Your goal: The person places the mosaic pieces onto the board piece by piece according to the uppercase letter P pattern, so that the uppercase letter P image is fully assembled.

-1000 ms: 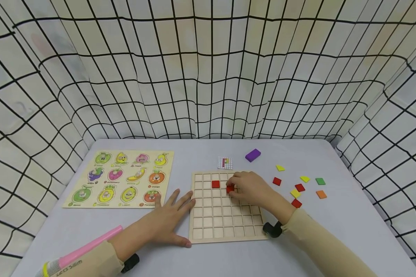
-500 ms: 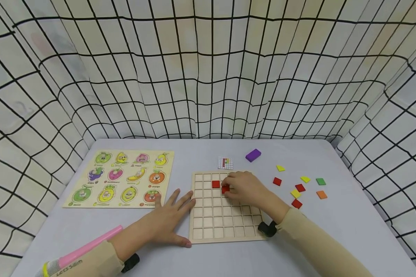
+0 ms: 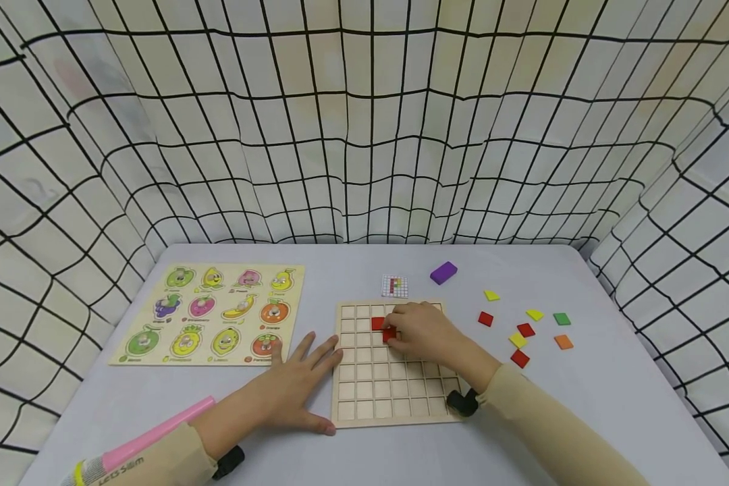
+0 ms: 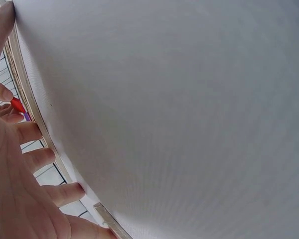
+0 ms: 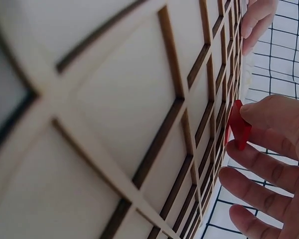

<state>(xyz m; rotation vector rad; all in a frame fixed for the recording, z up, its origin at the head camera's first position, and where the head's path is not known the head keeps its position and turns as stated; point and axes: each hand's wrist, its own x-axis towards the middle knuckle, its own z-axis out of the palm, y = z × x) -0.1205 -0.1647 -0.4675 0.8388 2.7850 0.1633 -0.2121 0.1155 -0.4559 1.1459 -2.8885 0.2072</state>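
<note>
The right hand (image 3: 424,329) is pinching a red tile (image 3: 389,334) between thumb and fingertips, holding it over the wooden grid board (image 3: 395,388), just beside a second red tile (image 3: 377,323) sitting in a cell. The left hand (image 3: 291,391) is lying flat, fingers spread, bracing the board's left edge. Loose coloured tiles (image 3: 525,329) are lying right of the board, a fruit puzzle (image 3: 212,314) left.

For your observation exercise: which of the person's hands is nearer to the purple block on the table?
Right. The right hand lies on the wooden grid board, just below the purple block; the left hand rests flat at the board's left edge.
</note>
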